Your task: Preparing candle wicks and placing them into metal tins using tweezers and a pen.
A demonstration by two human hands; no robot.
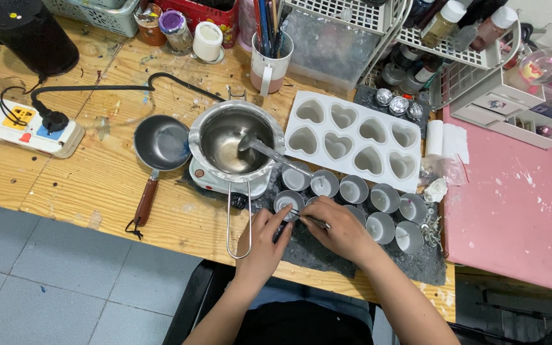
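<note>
My left hand (265, 234) touches the rim of a small metal cup (287, 202) on a dark mat (327, 252). My right hand (342, 228) grips thin metal tweezers (306, 217), their tip over that cup. Several more small round metal cups (384, 197) stand in rows on the mat, to the right of my hands. Behind them lies a white heart-shaped silicone mould (354, 139). A steel melting pot (236, 142) with a spoon (264, 150) in it sits on a small white hot plate (204, 180), its wire handle reaching toward my left hand.
A small dark pan with a wooden handle (159, 145) lies left of the pot. A power strip (23, 123) sits at far left. A mug of brushes (271, 54), jars, baskets and racks line the back. A pink surface (519, 204) is at right.
</note>
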